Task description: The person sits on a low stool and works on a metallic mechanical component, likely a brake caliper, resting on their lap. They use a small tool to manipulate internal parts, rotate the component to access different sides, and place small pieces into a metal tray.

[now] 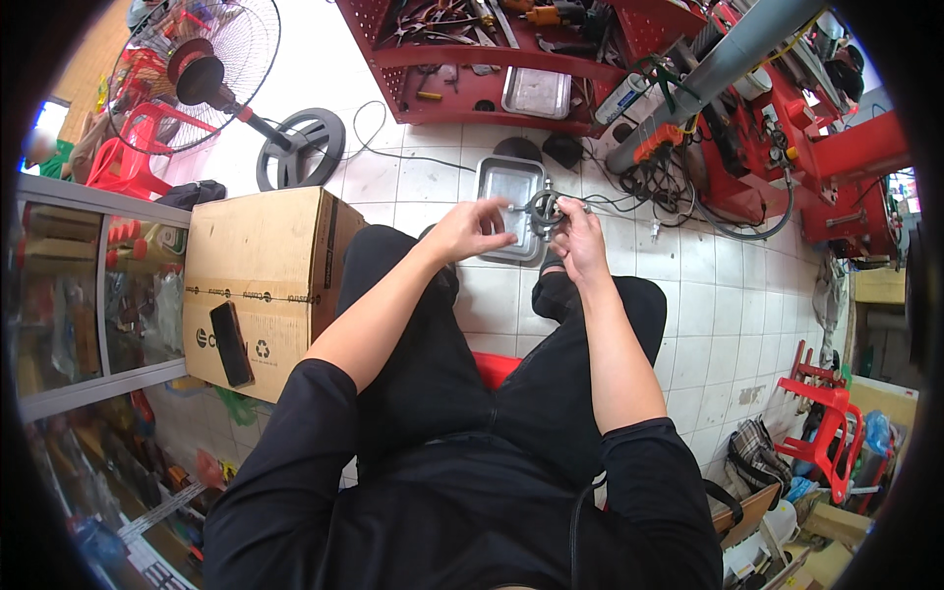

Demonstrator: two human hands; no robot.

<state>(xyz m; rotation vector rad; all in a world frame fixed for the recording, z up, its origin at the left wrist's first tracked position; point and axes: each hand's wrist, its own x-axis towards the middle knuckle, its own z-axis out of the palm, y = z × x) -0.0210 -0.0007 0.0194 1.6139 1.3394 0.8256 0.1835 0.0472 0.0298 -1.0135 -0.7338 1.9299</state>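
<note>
My right hand (580, 246) grips a dark round metal ring part (542, 209) with small bolts or fittings sticking out, held above a metal tray (501, 178) on the floor. My left hand (467, 229) is just left of the part, over the tray's edge, with thumb and fingers apart and curved. I cannot make out whether its fingertips touch one of the fittings. My knees are on either side below.
A cardboard box (251, 265) with a phone (232, 342) on it stands left. A standing fan (197, 74) is upper left. A red tool trolley (413, 88), red machinery (855, 147) with hoses and cables, and red plastic stools (826, 433) surround me.
</note>
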